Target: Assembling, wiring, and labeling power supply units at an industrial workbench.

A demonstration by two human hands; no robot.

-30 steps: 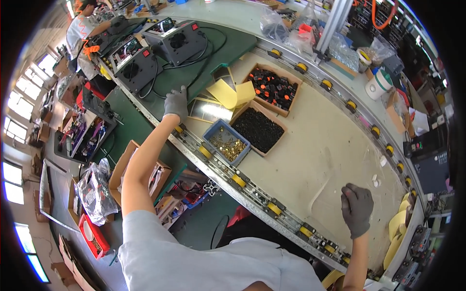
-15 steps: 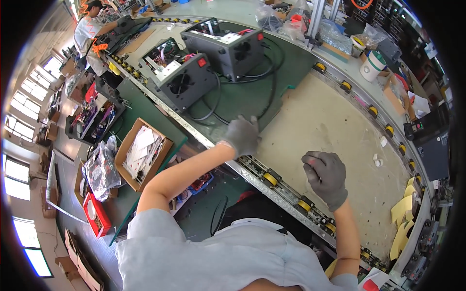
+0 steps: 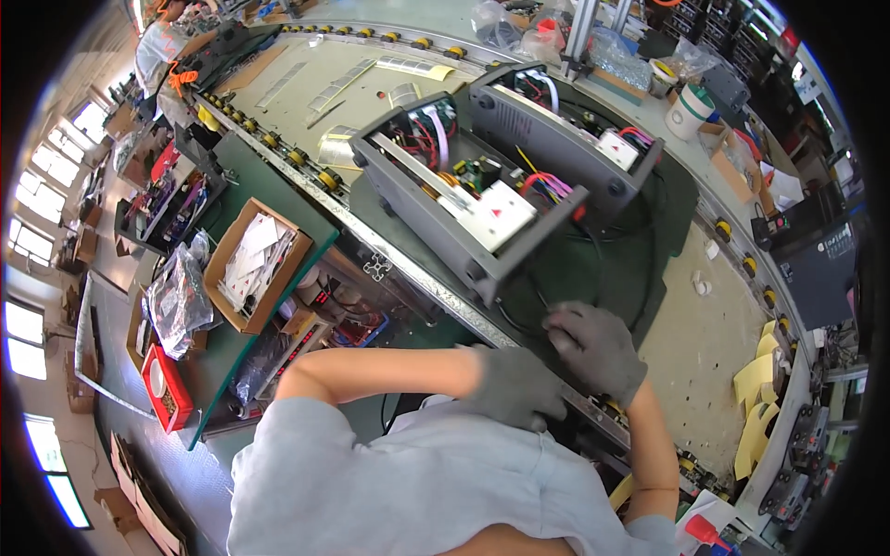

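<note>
Two dark grey metal cases with open tops sit on a green board: a nearer case [image 3: 428,211] and a farther case [image 3: 556,130]. Wires, circuit parts and a white labelled block show inside each. Black cables [image 3: 593,269] lie on the green board [image 3: 640,295] behind them. At the board's near edge, my gloved right hand [image 3: 598,350] has its fingers curled beside the cables; anything inside them is hidden. My gloved left hand [image 3: 514,385] is close to my body, by the conveyor's near rail, its fingers smeared by motion.
Yellow rollers [image 3: 297,157] line the conveyor rails. Left of me, a side table bears a cardboard box of papers [image 3: 255,269], a plastic bag [image 3: 181,301] and a red bin [image 3: 169,389]. A white bucket [image 3: 690,111] stands beyond the far rail. Another person [image 3: 165,56] is at the far left.
The board with both cases has slid along the conveyor toward me and to the right, its cases turned in view. My left hand has drawn back from the board's edge; my right hand has shifted left.
</note>
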